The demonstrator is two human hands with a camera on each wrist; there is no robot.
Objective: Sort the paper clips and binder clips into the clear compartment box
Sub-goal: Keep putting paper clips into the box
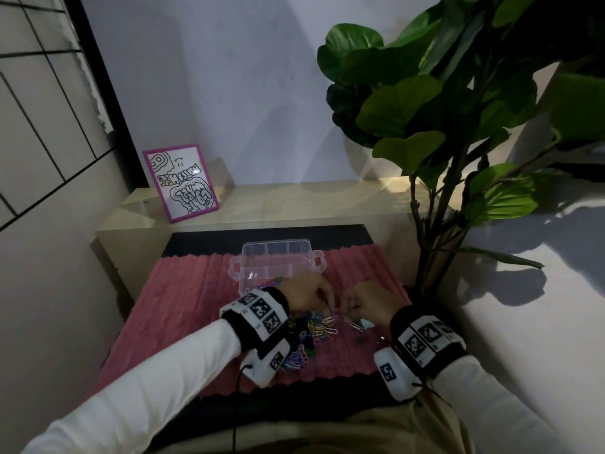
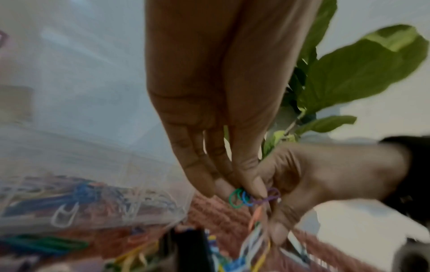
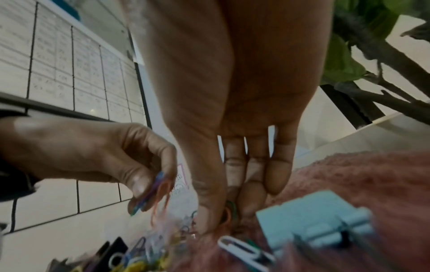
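Note:
The clear compartment box [image 1: 276, 263] stands open on the pink mat, with coloured paper clips in its near compartment [image 2: 76, 195]. A pile of coloured paper clips [image 1: 311, 332] and black binder clips [image 3: 114, 248] lies in front of it. My left hand [image 2: 242, 191] pinches a small bunch of green, blue and purple paper clips [image 2: 244, 197] above the pile. Close beside it, my right hand [image 3: 229, 217] pinches green and orange paper clips [image 3: 230, 209] low over the mat. A light-blue binder clip [image 3: 314, 220] and a white paper clip [image 3: 239, 246] lie by the right hand.
The ribbed pink mat [image 1: 196, 306] covers a dark table. A low beige shelf [image 1: 294, 201] behind it carries a pink-framed drawing [image 1: 180, 183]. A large leafy plant [image 1: 442, 109] rises at the right, close to my right arm. A wall grid [image 1: 39, 109] stands left.

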